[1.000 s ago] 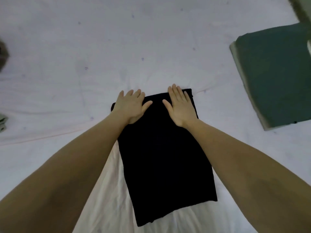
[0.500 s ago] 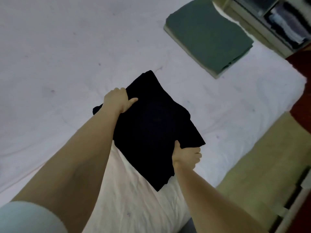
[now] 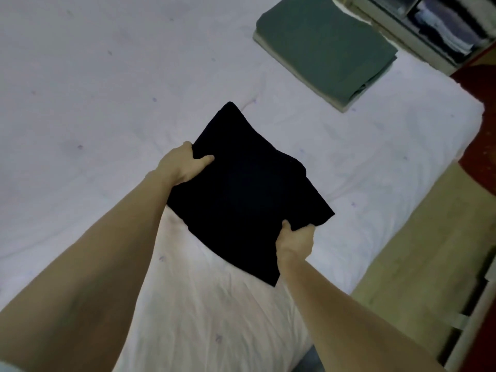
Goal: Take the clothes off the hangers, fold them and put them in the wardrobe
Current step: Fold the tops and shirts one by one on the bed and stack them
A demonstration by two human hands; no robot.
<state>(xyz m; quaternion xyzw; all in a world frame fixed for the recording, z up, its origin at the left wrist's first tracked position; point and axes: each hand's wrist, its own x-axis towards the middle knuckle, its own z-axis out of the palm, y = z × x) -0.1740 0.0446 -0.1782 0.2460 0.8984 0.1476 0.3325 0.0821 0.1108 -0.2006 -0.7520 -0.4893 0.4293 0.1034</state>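
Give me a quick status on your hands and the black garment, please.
Left hand and right hand grip opposite edges of the folded black garment. Garment over the bed. Shelves beyond; green stack lies between.

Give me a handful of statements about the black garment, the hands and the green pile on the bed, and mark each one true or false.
1. Both hands grip the folded black garment. True.
2. The left hand lies flat and open on the bed. False: it holds the garment's edge.
3. The green folded pile sits on the bed, apart from the garment. True.
4. The right hand holds a hanger. False: it pinches the garment's near edge.
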